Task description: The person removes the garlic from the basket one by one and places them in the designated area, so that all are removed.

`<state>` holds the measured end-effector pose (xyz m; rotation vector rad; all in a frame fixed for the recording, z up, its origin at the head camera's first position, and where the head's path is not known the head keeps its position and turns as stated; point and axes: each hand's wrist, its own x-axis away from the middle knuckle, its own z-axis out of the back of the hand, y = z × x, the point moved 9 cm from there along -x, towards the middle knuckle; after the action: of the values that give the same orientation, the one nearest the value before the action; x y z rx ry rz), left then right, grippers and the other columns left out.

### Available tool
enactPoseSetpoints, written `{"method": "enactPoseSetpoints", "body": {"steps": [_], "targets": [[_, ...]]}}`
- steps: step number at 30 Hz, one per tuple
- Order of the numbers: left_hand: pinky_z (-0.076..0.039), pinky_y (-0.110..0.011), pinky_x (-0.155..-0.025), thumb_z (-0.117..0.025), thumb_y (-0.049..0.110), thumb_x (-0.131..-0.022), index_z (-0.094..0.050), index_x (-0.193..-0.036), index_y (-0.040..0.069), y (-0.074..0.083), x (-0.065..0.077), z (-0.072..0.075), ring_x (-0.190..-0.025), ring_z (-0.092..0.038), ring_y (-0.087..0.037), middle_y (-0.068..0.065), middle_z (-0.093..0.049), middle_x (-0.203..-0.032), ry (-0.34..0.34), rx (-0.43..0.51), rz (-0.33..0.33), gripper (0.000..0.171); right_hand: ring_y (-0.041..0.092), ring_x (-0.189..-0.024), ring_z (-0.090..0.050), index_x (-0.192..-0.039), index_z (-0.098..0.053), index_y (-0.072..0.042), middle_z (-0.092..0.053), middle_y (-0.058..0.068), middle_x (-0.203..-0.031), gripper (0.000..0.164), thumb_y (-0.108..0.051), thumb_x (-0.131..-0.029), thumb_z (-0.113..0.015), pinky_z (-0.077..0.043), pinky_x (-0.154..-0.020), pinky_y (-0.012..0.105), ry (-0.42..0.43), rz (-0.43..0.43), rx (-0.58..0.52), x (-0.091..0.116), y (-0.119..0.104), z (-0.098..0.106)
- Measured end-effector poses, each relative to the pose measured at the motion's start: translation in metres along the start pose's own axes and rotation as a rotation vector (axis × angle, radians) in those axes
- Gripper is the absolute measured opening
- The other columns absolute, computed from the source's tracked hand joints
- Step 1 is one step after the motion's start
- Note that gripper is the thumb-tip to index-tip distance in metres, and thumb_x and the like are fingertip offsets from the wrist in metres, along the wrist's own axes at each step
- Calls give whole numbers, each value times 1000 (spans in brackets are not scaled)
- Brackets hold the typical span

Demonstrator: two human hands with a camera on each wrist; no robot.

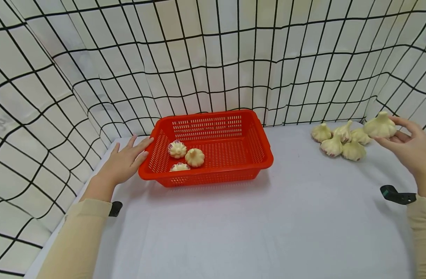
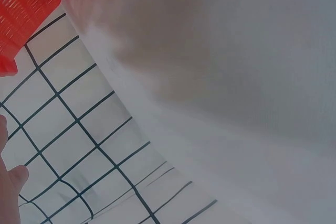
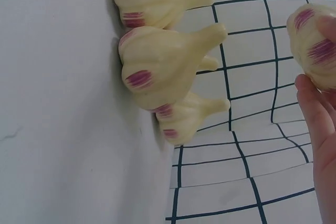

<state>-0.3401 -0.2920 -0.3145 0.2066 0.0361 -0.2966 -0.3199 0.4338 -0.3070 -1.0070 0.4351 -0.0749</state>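
My right hand (image 1: 408, 141) grips a garlic bulb (image 1: 380, 125) above the right end of a cluster of several garlic bulbs (image 1: 353, 150) on the table. Purple streaks mark the held bulb (image 3: 315, 45) in the right wrist view, where the fingers wrap its edge. At the left, my left hand (image 1: 123, 161) lies with spread, straight fingers against the left rim of a red plastic basket (image 1: 213, 178). Inside the basket's left half are 3 garlic bulbs (image 1: 194, 157). The left wrist view catches only part of the hand (image 2: 9, 187) and a corner of the basket (image 2: 26, 14).
A white-covered table (image 1: 233, 228) spreads under everything. Black netting (image 1: 219, 66) over white sheeting rises behind the basket and along both sides. Dark straps (image 1: 397, 195) sit at the wrists.
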Motion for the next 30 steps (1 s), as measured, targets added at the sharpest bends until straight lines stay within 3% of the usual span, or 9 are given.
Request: {"method": "enactPoseSetpoints", "body": {"steps": [4, 7, 11, 14, 19, 21, 24, 26, 30], "targets": [[7, -72, -116, -28, 54, -109, -22, -165, 19, 0, 0, 0, -155, -1, -43, -24, -28, -163, 6, 6, -5, 67, -2, -131, -48, -161, -32, -23, -35, -3, -159, 70, -10, -101, -64, -40, -81, -1, 25, -43, -2, 1, 14, 8], [7, -71, -116, -28, 54, -109, -22, -165, 19, 1, 0, 0, -155, -1, -43, -23, -28, -164, 8, 8, -7, 66, -10, -111, -55, -159, -37, -21, -42, -10, -142, 68, -10, -99, -66, -42, -78, -1, 58, -45, -34, 0, 21, 14], [6, -72, -116, -28, 54, -109, -22, -165, 18, 1, 0, 0, -155, -1, -43, -23, -29, -163, 7, 6, -6, 66, -18, -91, -50, -158, -37, -14, -37, -21, -122, 67, -9, -98, -68, -43, -75, -1, 74, -61, -16, 0, 33, 19], [5, -73, -116, -28, 54, -109, -23, -165, 18, 1, 0, 0, -155, -1, -43, -24, -29, -163, 7, 2, -6, 67, -17, -94, -47, -161, -28, -9, -38, -10, -136, 73, -16, -100, -66, -41, -73, -2, 64, -115, 66, 0, 49, 22], [4, -73, -116, -28, 54, -109, -23, -165, 18, 2, -1, 0, -155, -2, -43, -23, -29, -163, 10, 0, -12, 67, -16, -100, -47, -163, -23, -12, -34, 3, -152, 81, -37, -99, -67, -42, -77, 2, 44, -186, 172, -6, 90, 31], [4, -72, -116, -28, 54, -109, -23, -165, 18, 1, -1, 0, -155, -2, -43, -23, -29, -163, 10, 1, -10, 67, 0, -113, -57, -163, -22, -8, -34, 10, -157, 83, -39, -99, -66, -47, -96, 16, 18, -210, 195, -8, 99, 32], [5, -72, -116, -28, 54, -109, -22, -165, 18, 1, 0, 0, -155, -2, -43, -24, -29, -163, 11, 2, -7, 66, 29, -130, -52, -161, -19, 1, -21, 29, -164, 88, -43, -99, -64, -41, -113, 44, -34, -254, 265, -7, 102, 30], [5, -72, -116, -28, 54, -109, -22, -165, 19, 1, 0, 0, -155, -2, -43, -23, -29, -163, 10, 3, -5, 66, 54, -141, -32, -159, -16, 7, -14, 36, -162, 88, -39, -101, -63, -25, -116, 68, -75, -279, 262, -3, 97, 27], [5, -72, -116, -28, 54, -109, -22, -165, 19, 0, 0, 0, -155, -2, -43, -23, -28, -164, 5, 1, -2, 66, 65, -140, -20, -156, -12, 13, -11, 41, -159, 89, -37, -102, -61, -17, -112, 76, -142, -303, 287, 5, 90, 21]]}}
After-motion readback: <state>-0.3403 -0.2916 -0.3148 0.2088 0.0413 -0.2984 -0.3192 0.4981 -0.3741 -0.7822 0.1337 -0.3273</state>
